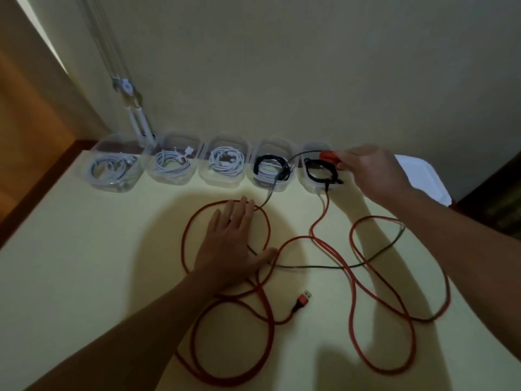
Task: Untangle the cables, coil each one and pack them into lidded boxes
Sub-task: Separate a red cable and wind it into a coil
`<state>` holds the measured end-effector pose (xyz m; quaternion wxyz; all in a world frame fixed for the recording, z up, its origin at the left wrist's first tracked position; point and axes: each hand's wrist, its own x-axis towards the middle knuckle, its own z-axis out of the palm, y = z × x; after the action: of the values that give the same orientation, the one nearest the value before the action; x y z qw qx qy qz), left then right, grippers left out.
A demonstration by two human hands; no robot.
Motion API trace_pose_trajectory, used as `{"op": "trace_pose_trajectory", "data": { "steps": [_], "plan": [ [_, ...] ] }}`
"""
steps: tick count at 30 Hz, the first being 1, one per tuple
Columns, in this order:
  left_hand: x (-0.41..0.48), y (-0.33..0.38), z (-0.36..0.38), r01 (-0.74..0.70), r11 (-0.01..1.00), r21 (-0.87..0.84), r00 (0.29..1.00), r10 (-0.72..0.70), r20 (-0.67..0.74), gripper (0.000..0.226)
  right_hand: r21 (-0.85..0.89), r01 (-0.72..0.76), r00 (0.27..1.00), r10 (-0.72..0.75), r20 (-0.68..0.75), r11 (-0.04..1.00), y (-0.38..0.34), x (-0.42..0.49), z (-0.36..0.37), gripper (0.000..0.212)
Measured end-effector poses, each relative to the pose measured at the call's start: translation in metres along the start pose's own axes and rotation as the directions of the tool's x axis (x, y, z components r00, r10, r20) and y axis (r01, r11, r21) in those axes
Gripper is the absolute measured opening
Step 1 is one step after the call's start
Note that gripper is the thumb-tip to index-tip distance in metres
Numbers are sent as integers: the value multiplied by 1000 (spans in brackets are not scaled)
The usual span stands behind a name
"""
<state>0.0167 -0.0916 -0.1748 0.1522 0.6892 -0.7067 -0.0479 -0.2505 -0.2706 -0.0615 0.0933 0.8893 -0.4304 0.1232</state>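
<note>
Boxes (222, 180) five; loose cables (351, 292) two; right hand (375, 176) pinches red plug (328, 156).

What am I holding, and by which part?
The right hand has its grip on a small red piece over the rightmost box; which part, cannot tell. The left hand lies flat, holding nothing.

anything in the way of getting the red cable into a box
Yes. A thin dark cable crosses loops of the red cable on the table, beside the left hand and again to the right. Every box in view already holds a coil; the rightmost box holds a black coil.
</note>
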Motion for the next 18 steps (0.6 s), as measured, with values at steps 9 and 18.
{"op": "trace_pose_trajectory", "data": {
  "steps": [9, 18],
  "plan": [
    [1, 1, 3, -13, 1000, -6, 999, 13, -50, 107, -212, 176, 981, -154, 114, 961, -24, 28, 12, 35],
    [1, 0, 3, -14, 1000, 6, 999, 14, -51, 104, 157, -125, 988, 109, 108, 980, -22, 31, 43, 18]
  ]
}}
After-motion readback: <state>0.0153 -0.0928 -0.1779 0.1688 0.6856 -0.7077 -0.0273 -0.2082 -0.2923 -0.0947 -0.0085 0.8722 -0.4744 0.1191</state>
